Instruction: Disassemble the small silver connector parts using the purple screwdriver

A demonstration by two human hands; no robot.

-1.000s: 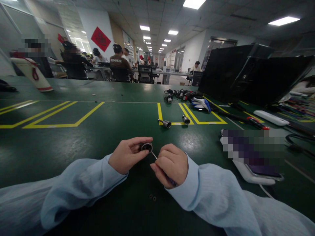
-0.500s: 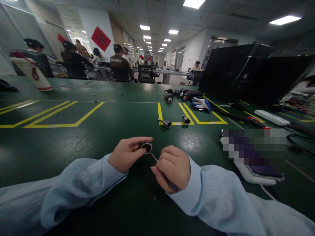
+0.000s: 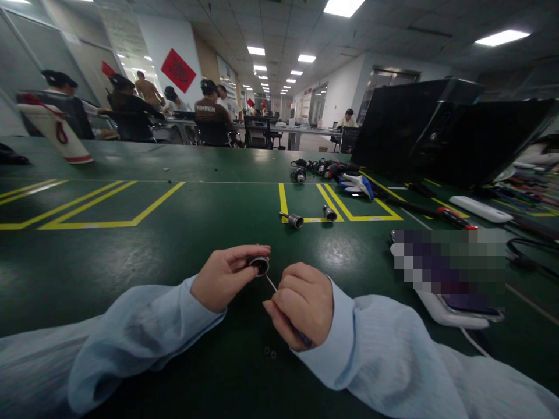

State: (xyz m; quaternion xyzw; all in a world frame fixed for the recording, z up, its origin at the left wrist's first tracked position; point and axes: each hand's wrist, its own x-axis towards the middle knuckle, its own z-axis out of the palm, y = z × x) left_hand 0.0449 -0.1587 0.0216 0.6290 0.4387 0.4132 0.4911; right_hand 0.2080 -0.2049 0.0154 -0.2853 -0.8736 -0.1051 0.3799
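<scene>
Pinched between the thumb and fingers of my left hand (image 3: 218,279) is a round, hollow metal part (image 3: 261,265), its open rim facing me. My right hand (image 3: 305,299) is closed around a screwdriver (image 3: 271,284); its thin shaft points up-left and meets the lower edge of the part's opening. Most of the handle is hidden in my fist. Whether the tip is inside the part cannot be made out. Two small dark rings (image 3: 270,352) lie on the table below my hands. Beyond them are two similar metal parts with stems, one left (image 3: 296,221) and one right (image 3: 329,213).
Yellow tape (image 3: 285,201) marks off areas on the green table (image 3: 144,256). Farther back lie a cluster of dark metal parts (image 3: 299,174) and a blue-and-white glove (image 3: 356,185). At right are a phone (image 3: 458,291) on a white object and a black monitor (image 3: 406,125). A paper cup (image 3: 65,137) stands left.
My right hand, with the screwdriver, has shifted slightly left and its wrist has turned a little. The left hand keeps the metal part in nearly the same place.
</scene>
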